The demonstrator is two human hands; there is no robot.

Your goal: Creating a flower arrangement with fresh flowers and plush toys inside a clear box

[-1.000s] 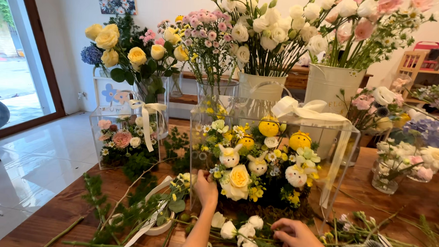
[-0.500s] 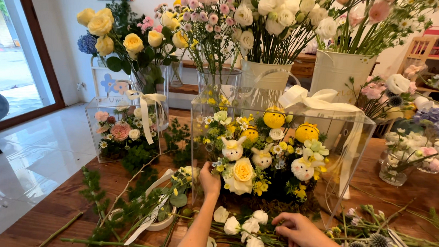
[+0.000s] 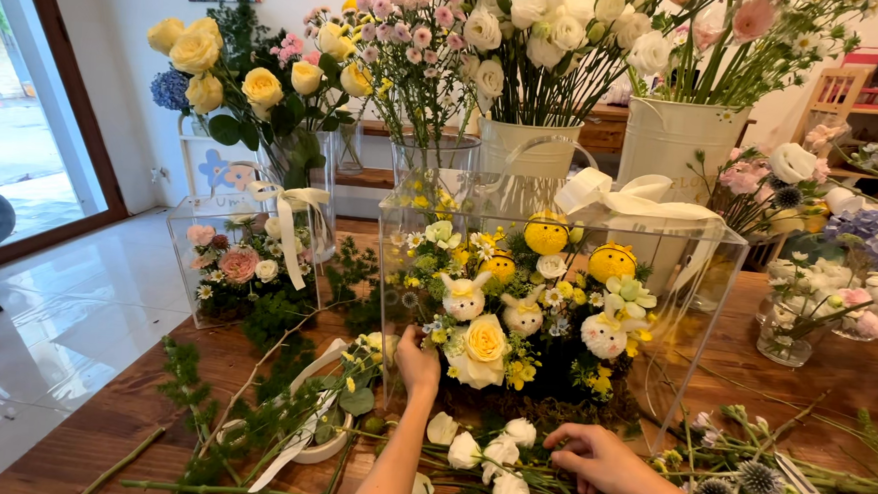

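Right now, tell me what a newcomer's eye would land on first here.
The clear box at the centre of the wooden table, filled with yellow and white flowers. The left hand touches its front and the right hand rests by white blooms. Behind stand tall white buckets of flowers.

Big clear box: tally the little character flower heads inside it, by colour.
Yellow chick heads: 3
White bunny heads: 3
Total: 6
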